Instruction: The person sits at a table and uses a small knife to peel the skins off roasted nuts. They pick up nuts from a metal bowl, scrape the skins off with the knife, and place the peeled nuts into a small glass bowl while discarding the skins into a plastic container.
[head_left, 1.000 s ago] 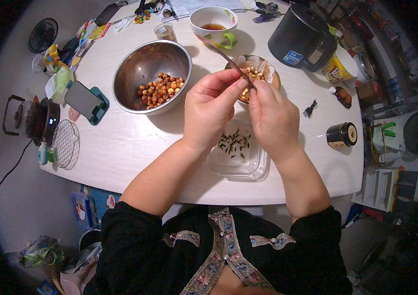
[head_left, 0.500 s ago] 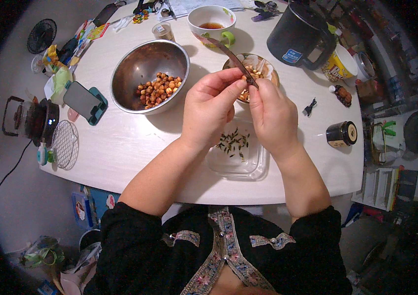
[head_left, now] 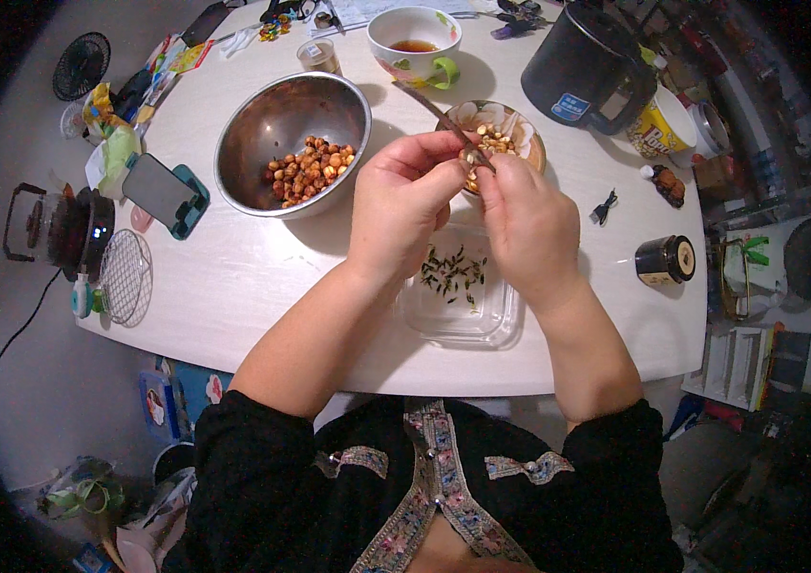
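My left hand (head_left: 403, 196) pinches a small pale lotus seed (head_left: 469, 159), mostly covered by the fingertips. Close against it, my right hand (head_left: 531, 212) grips the near end of a narrow dark knife (head_left: 429, 107), whose length slants away to the upper left. Beneath both hands, a clear square container (head_left: 467, 329) holds several small green lotus seed germs (head_left: 453, 273). Partly hidden behind my fingers is a flower-patterned plate (head_left: 531, 143) with pale peeled seeds (head_left: 494, 137). A steel bowl (head_left: 251, 124) at left contains brown lotus seeds (head_left: 305, 172).
A cup of brown liquid (head_left: 415, 36) and a dark kettle (head_left: 572, 67) stand at the back. At right are a yellow tub (head_left: 658, 129), a short cable (head_left: 602, 207) and a dark jar (head_left: 663, 260). A phone on a stand (head_left: 165, 196) and a wire rack (head_left: 126, 277) are at left.
The knife has turned and its far end has dropped slightly, showing a thinner edge. Both hands stay together in nearly the same place; more pale seeds on the plate show.
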`<act>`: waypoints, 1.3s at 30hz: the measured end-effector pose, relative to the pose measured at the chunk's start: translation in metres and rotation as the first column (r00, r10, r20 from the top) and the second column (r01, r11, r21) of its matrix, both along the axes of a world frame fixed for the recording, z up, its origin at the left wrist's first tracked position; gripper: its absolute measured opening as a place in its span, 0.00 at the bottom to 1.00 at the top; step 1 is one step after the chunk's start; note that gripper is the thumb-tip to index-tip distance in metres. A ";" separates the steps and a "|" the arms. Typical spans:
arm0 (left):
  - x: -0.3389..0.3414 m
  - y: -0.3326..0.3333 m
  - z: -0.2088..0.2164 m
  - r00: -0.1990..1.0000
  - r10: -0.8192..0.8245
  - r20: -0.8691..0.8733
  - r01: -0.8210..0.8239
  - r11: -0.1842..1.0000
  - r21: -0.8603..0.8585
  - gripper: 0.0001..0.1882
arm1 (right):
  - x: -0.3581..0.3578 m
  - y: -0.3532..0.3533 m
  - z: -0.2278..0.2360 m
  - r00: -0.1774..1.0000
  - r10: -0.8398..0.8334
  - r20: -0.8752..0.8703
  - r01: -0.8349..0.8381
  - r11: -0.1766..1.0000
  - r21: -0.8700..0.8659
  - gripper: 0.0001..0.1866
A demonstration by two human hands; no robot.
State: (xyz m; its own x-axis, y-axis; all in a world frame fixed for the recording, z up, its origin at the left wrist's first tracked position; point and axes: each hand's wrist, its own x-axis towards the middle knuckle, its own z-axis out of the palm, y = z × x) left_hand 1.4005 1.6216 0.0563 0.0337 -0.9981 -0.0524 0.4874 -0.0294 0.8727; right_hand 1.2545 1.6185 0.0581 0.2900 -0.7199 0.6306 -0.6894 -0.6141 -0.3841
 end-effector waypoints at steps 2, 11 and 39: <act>0.000 0.000 0.001 1.000 -0.015 -0.013 0.015 1.000 0.025 0.12 | -0.002 0.000 0.002 1.000 -0.010 -0.004 0.011 0.999 0.051 0.06; 0.005 -0.002 0.008 0.990 -0.127 -0.068 0.135 0.983 0.125 0.15 | -0.012 -0.003 0.000 0.934 0.023 0.357 -0.191 0.876 0.443 0.10; 0.003 -0.021 -0.011 0.756 0.201 0.624 0.100 0.906 -0.412 0.12 | -0.020 -0.015 -0.002 0.606 -0.237 0.759 -0.464 0.670 0.580 0.07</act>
